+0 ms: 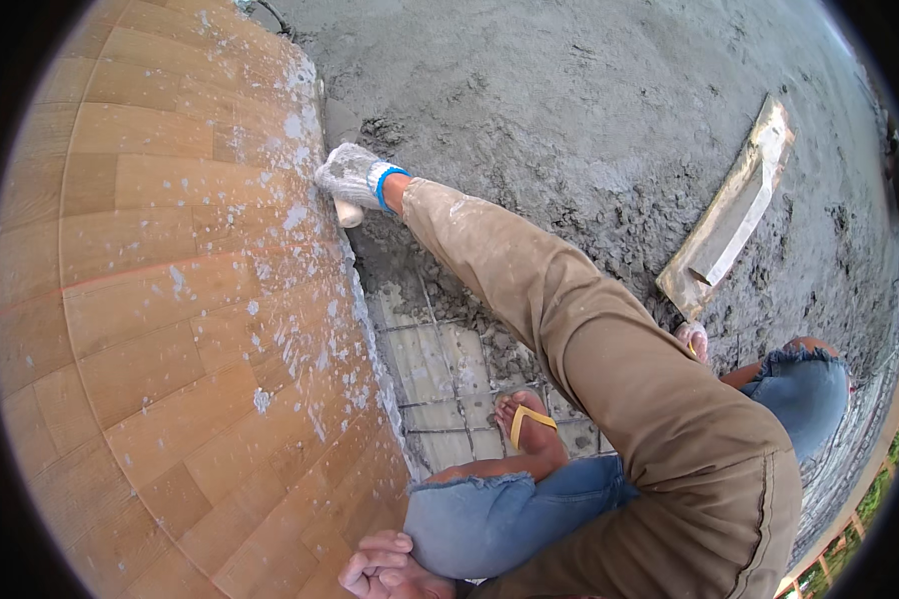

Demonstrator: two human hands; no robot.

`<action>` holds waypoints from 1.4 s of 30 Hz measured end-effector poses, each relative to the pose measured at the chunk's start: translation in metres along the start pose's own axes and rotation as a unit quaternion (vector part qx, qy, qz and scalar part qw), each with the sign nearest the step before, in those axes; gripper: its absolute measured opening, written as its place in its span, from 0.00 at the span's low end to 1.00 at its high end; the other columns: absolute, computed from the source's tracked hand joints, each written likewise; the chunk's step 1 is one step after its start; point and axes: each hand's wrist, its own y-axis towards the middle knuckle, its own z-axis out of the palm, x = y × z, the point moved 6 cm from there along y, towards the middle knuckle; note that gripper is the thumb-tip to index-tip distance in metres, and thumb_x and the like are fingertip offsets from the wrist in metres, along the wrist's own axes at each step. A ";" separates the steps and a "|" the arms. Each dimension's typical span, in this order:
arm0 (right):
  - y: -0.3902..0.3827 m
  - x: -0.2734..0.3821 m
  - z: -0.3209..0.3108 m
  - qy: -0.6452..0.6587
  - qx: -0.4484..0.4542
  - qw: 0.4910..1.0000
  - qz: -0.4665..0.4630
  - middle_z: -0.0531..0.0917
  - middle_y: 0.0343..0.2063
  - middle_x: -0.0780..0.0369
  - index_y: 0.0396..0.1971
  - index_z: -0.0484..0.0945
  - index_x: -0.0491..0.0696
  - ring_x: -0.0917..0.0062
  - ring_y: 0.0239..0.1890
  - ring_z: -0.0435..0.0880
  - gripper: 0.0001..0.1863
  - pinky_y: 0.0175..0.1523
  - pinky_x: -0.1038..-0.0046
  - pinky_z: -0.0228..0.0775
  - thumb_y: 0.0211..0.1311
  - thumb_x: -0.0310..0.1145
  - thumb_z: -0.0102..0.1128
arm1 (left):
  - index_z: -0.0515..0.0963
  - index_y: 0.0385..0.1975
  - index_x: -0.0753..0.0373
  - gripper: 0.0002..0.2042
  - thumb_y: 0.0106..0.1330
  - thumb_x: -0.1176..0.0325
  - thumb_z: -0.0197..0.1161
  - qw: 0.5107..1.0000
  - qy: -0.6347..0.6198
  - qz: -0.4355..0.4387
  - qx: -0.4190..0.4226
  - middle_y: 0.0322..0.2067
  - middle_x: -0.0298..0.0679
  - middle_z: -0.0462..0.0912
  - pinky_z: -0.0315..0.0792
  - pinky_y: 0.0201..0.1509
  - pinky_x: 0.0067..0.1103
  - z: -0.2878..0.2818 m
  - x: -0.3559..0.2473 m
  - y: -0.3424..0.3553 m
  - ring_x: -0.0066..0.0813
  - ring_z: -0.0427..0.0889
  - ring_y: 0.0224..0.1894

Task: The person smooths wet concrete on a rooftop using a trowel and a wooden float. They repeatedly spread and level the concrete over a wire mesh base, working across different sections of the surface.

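My right hand (353, 178), in a white knit glove with a blue cuff, reaches far forward on a brown-sleeved arm. It is closed around the pale handle of a trowel (342, 122), whose grey blade lies on wet concrete (529, 110) along the edge of a wood-patterned surface (170, 329). The glove hides most of the handle. My left hand (395, 571) is bare, beside my left knee at the bottom edge. Its fingers are curled in, and I see nothing in them.
On the concrete at right lies a long, cement-smeared wooden float (724, 215). Bare steel mesh (435, 324) shows over pale ground near my foot in a yellow flip-flop (526, 421). Cement spatters cover the wood-patterned surface. My knees in torn blue jeans (514, 519) are bent.
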 end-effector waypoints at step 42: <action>-0.256 0.130 -0.050 0.195 -0.097 0.968 0.121 0.77 0.40 0.50 0.51 0.75 0.47 0.49 0.43 0.78 0.15 0.44 0.53 0.72 0.69 0.36 0.53 | 0.63 0.66 0.72 0.35 0.76 0.44 0.54 0.876 -0.011 -0.318 0.362 0.56 0.51 0.77 0.71 0.64 0.30 0.095 0.232 0.015 0.34 0.77 0.59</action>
